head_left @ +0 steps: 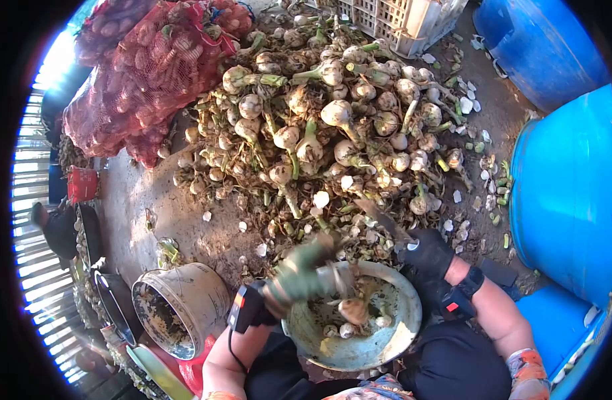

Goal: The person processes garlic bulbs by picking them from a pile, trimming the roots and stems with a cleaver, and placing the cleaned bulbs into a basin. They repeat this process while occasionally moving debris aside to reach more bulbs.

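Note:
My right hand [428, 255], in a black glove, is closed round the handle of a knife [386, 222], its worn blade pointing up and left towards the heap. My left hand [298, 277], in a green glove, is smeared by motion over the left rim of a pale blue-green basin [404, 343]; its fingers do not show clearly. Just to its lower right, a garlic bulb [353, 311] appears blurred over the basin. A few trimmed bulbs [348, 330] lie inside. Beyond both hands spreads a large heap of garlic [312, 143] with stalks and dirty roots.
Red mesh sacks [159, 67] of bulbs stand at the far left, a white crate [406, 27] at the back. Blue drums [566, 193] line the right side. A dirty bucket [206, 293] leans at my left. Cut stalks and peel litter the floor. Another person [56, 227] is at the left edge.

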